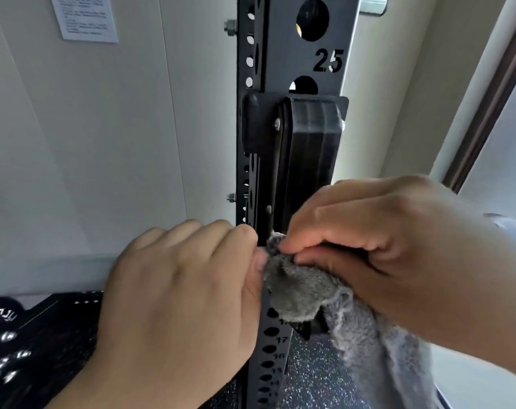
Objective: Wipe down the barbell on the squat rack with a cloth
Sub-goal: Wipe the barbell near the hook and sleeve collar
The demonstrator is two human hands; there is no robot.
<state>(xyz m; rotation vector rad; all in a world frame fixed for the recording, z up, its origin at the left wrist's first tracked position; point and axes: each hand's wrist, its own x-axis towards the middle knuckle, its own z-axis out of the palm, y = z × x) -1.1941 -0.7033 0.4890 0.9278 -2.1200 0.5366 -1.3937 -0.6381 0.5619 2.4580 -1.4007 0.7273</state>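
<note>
One squat rack upright (307,63) is shown, its J-hook (310,143) mounted in front. Low on the upright, the right hand (398,246) is pinched onto the cloth (298,290); the left hand (177,290) is curled against its edge, hold undetermined. No barbell is visible. Cloth gathering is judged current; next, the bar must be wrapped.

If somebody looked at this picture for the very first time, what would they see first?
Two hands meet low in the middle: the left hand and right hand both pinch a fluffy grey cloth. Behind them a black rack post full of holes runs up the middle. A big number 25 is cut near its top, and a chunky black hook bracket sits just below.
</note>
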